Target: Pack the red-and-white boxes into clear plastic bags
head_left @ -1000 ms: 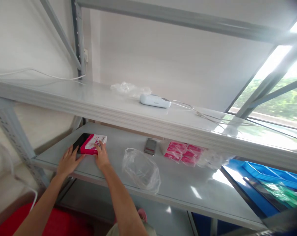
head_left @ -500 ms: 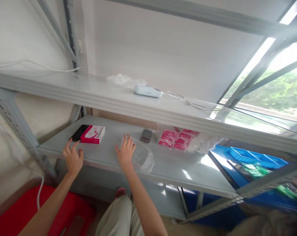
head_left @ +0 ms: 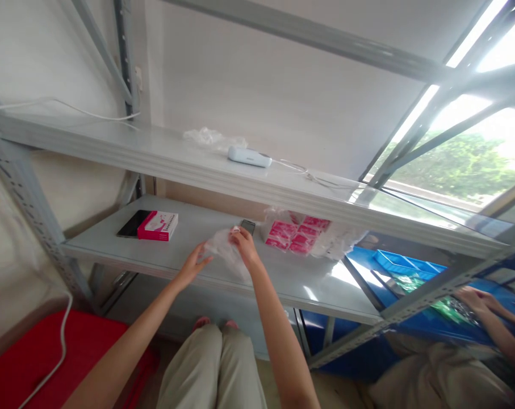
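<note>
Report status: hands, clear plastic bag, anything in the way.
Right hand pinching clear plastic bag. Left hand open at its edge. Small dark rectangular object close behind, not visibly blocking.

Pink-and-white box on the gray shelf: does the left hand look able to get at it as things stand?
Likely yes. The left hand is at the edge of the plastic bag; the pink-and-white box lies farther left on the gray shelf, with nothing visible in between.

Crinkly translucent plastic bag (head_left: 228,254), smooth metal shelf (head_left: 189,227)
</note>
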A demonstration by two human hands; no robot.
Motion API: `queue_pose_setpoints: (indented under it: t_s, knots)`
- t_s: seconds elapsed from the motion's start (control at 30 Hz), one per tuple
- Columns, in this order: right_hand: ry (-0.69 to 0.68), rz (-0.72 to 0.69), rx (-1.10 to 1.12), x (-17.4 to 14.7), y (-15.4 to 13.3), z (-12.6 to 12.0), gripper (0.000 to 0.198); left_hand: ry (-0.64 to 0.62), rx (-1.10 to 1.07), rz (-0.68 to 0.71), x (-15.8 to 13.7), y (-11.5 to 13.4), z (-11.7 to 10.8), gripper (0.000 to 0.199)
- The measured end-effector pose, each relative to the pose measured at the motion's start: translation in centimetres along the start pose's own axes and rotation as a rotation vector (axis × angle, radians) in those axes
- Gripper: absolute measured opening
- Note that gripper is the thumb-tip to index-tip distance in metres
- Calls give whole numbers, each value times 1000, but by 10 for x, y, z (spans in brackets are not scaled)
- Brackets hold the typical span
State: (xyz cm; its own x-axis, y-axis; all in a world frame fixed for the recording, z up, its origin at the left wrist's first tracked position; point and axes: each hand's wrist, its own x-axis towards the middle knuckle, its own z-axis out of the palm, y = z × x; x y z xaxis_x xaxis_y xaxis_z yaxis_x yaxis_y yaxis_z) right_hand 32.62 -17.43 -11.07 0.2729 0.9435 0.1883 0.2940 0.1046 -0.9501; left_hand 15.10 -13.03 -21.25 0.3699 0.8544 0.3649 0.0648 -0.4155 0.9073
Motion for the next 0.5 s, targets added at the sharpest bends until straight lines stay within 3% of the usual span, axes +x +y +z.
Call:
queue_pose_setpoints:
  t_s: [0.1,0.17,0.33,0.5]
  knots:
    - [-14,-49,496,-22,-11,-18,16,44,-62,30,-2,24,2,50]
    - [-12,-51,694,-35,-18,-24,21,84,-71,63,-4,41,2,42]
    - [56,-54,789,-50,-30,-27,20,123,41,169,-13,75,4,34]
    - [109,-81,826,-56,-33,-26,17,129,116,280,-18,85,11,41]
